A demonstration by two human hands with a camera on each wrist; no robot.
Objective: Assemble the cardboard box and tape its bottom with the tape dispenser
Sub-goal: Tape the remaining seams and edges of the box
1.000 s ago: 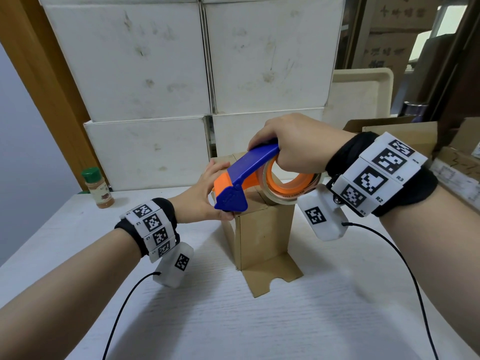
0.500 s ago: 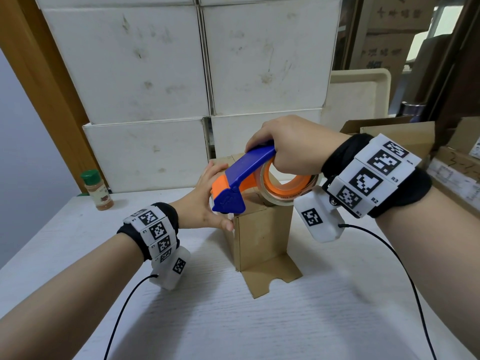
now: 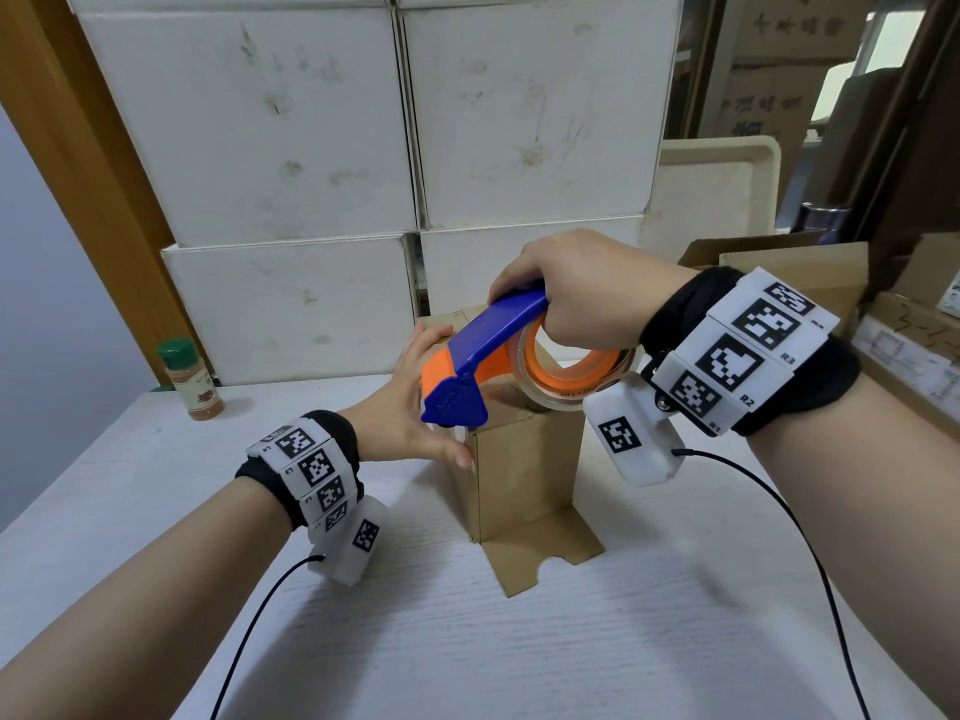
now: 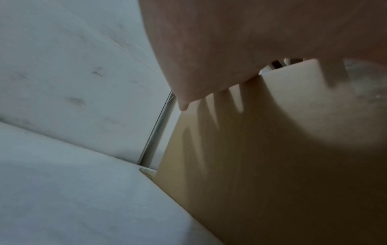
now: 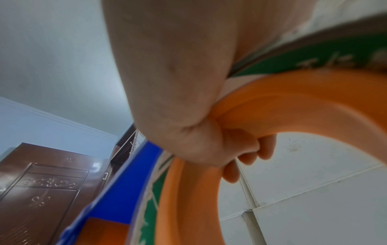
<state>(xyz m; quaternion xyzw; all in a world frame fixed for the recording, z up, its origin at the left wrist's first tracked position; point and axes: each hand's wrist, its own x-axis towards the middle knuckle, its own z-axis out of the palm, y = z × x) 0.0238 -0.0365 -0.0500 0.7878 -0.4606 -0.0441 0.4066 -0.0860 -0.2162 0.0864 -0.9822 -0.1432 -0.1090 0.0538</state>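
Observation:
A small brown cardboard box [image 3: 519, 475] stands upright in the middle of the white table [image 3: 467, 641], with one flap [image 3: 540, 558] lying flat toward me. My right hand [image 3: 576, 293] grips the blue and orange tape dispenser [image 3: 478, 366] through its orange ring [image 5: 293, 107]. The dispenser's nose sits over the box's top near-left edge. My left hand [image 3: 415, 407] presses straight fingers against the box's left face [image 4: 272, 165], its thumb at the front corner. The box's top face is mostly hidden by the dispenser.
Large white boxes [image 3: 291, 148] are stacked just behind the cardboard box. A spice jar with a green lid [image 3: 189, 379] stands at the back left. Brown cartons [image 3: 779, 272] and a beige tray [image 3: 717, 194] crowd the back right. Wrist cables trail over the near table.
The dispenser has dipped slightly lower and nearer over the box top. My left thumb has slid a little down the box's front corner.

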